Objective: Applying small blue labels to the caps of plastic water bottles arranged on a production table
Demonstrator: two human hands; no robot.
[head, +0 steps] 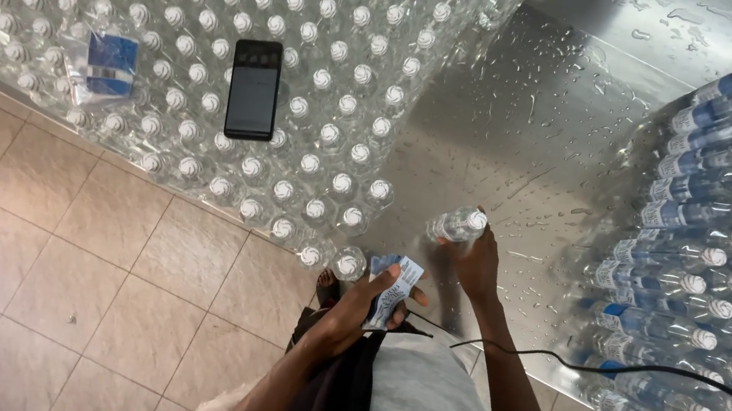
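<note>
I see my right hand [476, 261] closed around a small clear bottle [456, 224], holding it tilted just above the wet steel table [529, 133]. My left hand [362, 302] pinches a blue-and-white label [394, 288] at the table's edge, fingers curled together on it.
</note>
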